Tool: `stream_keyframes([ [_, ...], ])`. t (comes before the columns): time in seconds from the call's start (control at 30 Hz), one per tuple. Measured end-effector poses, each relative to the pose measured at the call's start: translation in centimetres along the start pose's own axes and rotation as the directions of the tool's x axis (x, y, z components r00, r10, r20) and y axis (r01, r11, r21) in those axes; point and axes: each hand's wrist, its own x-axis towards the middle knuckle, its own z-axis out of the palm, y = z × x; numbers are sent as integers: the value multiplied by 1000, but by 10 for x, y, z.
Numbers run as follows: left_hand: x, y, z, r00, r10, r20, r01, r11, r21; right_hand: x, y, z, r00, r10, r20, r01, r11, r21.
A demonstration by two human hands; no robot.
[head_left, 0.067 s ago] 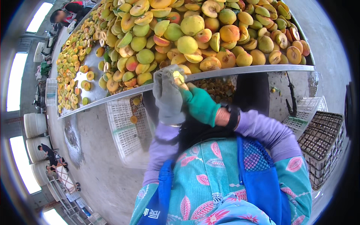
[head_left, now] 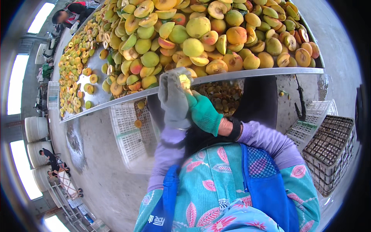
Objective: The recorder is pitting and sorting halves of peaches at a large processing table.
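Note:
My left hand (head_left: 172, 92), in a grey glove, is closed around a cut piece of yellow peach (head_left: 184, 81) just off the table's near edge. Up against it, my right hand (head_left: 206, 112) in a green glove has its fingers curled together. A small tan tip shows between the right fingers and the fruit; what it belongs to is hidden. Beyond both hands a heap of whole and halved peaches (head_left: 193, 46), yellow-green with red blush, covers much of the metal table (head_left: 262, 72).
Below the table edge lies a pile of brownish pieces (head_left: 220, 92). A white crate (head_left: 125, 133) stands on the floor at left, a dirty stacked crate (head_left: 330, 150) at right. Another person (head_left: 73, 15) is at the far left end; large white tubs (head_left: 36, 129) line the left wall.
My right hand and forearm have shifted slightly down and left, with the wrist lower. My left hand has barely moved and keeps hold of the peach piece.

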Motion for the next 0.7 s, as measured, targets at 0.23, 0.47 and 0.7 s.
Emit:
stream_keyframes([
  [0.23,15,2,-12,973,-114,200,116,993,5,1,-19,-14,898,241,368,-364,877,314],
  [0.47,36,21,-1,818,-359,449,326,933,151,-6,-38,-33,645,216,733,-752,350,558],
  [0.7,14,21,1,933,-207,295,321,851,-417,7,-52,-41,447,19,895,-808,439,394],
])
